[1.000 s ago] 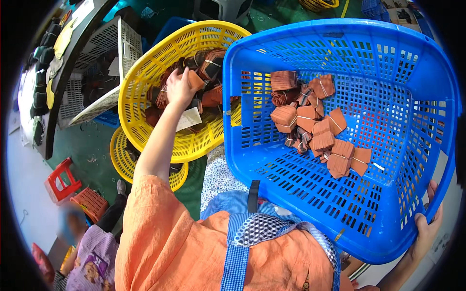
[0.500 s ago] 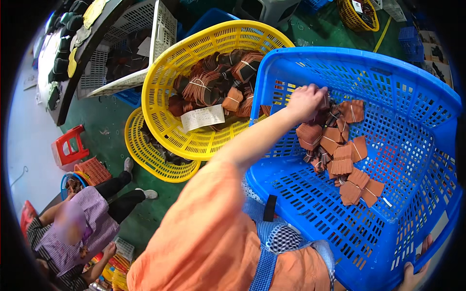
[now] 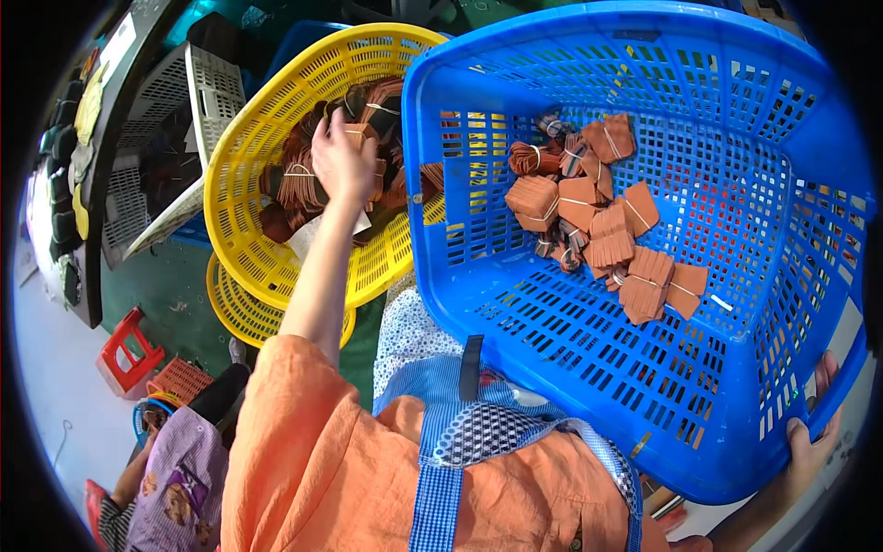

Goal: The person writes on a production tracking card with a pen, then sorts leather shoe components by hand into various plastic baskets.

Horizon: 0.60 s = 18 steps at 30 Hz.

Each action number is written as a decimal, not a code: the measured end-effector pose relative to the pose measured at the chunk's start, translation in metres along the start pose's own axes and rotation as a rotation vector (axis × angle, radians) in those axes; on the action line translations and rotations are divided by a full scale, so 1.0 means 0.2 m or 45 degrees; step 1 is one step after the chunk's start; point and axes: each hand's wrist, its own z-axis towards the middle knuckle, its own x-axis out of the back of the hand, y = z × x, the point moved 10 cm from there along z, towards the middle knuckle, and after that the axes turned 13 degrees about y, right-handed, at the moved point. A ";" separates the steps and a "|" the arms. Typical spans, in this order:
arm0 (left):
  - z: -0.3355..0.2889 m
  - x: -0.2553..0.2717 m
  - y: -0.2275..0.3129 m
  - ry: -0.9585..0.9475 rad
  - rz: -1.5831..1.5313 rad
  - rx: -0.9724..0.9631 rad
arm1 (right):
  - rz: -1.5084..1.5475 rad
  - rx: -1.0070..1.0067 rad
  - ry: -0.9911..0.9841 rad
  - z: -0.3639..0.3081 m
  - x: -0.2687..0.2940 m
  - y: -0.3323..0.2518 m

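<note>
My left hand [image 3: 342,166] is over the yellow basket [image 3: 241,198], with thumb and fingers closed around a banded bundle of orange-brown leather-like pieces [image 3: 359,136]. More brown and dark bundles [image 3: 299,184] lie beneath it, and a sheet of pale paper [image 3: 303,237] shows partly behind my wrist. On the right, a large blue basket [image 3: 635,386] is tilted towards me. Several banded stacks of flat brown pieces [image 3: 611,235] rest inside it. At its lower right rim, my right hand [image 3: 814,432] grips the basket's edge.
Below the yellow basket is another yellow basket [image 3: 241,299]. White crates [image 3: 213,87] and a dark-edged table [image 3: 97,239] stand to the left. A red stool [image 3: 131,350] is on the green floor, with a seated person [image 3: 179,469] at the lower left.
My left hand has moved left, out of the blue basket and over the yellow one. The head view has shifted, and my right hand still holds the blue basket's rim.
</note>
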 end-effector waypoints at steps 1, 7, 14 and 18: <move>0.06 0.13 0.28 -0.085 -0.462 -0.127 | -0.010 -0.005 0.010 0.00 0.00 0.00; -0.75 -0.17 1.25 -0.586 -0.816 -0.883 | 0.014 -0.030 -0.005 -0.01 0.01 0.01; -0.64 -0.05 1.01 -0.986 -0.885 -0.445 | 0.197 -0.021 -0.006 -0.03 -0.14 -0.15; -0.27 0.11 0.44 -0.375 -0.902 0.079 | 0.133 -0.192 0.130 -0.03 0.02 0.09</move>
